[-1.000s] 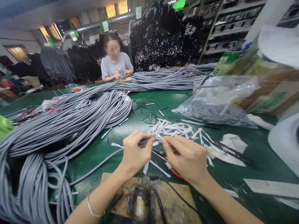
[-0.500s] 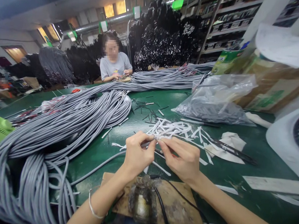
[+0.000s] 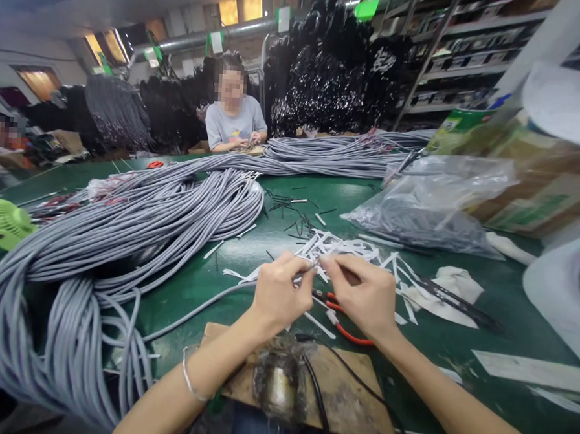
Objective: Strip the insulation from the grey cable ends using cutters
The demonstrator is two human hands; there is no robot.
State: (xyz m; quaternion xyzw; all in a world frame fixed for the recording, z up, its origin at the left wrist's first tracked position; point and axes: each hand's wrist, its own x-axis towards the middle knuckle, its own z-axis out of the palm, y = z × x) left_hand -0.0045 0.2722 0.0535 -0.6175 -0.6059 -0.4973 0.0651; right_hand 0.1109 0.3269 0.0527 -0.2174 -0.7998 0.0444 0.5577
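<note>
My left hand (image 3: 279, 293) pinches the end of a single grey cable (image 3: 195, 310) that runs off left across the green table (image 3: 458, 342). My right hand (image 3: 361, 292) meets it fingertip to fingertip at that cable end, pinching something small there; what it grips is too small to tell. Both hands hover over a scatter of white paper strips (image 3: 346, 249). Red-handled cutters (image 3: 347, 330) lie on the table just under my right hand.
A big bundle of grey cables (image 3: 124, 234) fills the left. A clear plastic bag (image 3: 431, 205) and cardboard boxes (image 3: 529, 184) stand right. A wooden board with a dark solder pot (image 3: 276, 385) sits at the near edge. A person (image 3: 234, 120) works across the table.
Both hands stay pinched together on the cable end; they have shifted slightly right and up in the picture as the camera moved. The red cutters show again under my right hand.
</note>
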